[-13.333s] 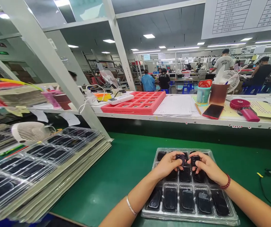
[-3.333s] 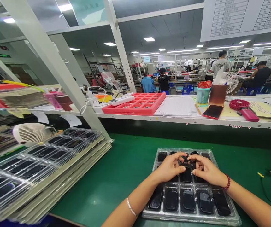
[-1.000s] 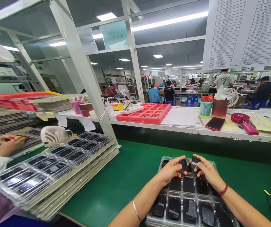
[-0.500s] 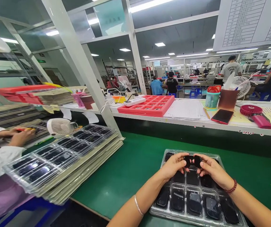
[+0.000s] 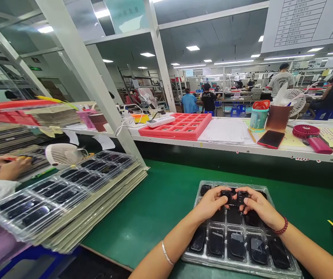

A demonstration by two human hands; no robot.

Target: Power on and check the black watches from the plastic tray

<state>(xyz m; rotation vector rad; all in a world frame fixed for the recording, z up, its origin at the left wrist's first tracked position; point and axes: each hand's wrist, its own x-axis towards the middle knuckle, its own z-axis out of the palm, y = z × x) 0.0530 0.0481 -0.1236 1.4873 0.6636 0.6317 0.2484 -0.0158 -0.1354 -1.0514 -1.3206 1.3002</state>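
My left hand [image 5: 209, 204] pinches a small black rounded-rectangular piece [image 5: 226, 197], which looks like a smartwatch face, between thumb and fingers. A similar black piece with faint marks [image 5: 242, 198] is gripped by my right hand [image 5: 261, 206]. The two pieces are held side by side with a small gap, above the far half of a clear plastic tray [image 5: 227, 264]. Black glossy rounded pieces fill the tray's near row, one of them a dark screen-like piece [image 5: 236, 245]. My hands cover part of the far rows.
At left, a stack of trays [image 5: 96, 207] with black pieces stands by a white fan [image 5: 64, 155]. A co-worker's hands [image 5: 13, 166] work beyond it. The shelf ahead bears a red compartment tray [image 5: 175, 133], papers [image 5: 226, 131], a phone [image 5: 271, 139] and a pink handheld fan [image 5: 319, 144].
Both pieces have turned slightly in my fingers, and faint marks now show on the right one. The view has shifted a little; my hands stay over the tray.
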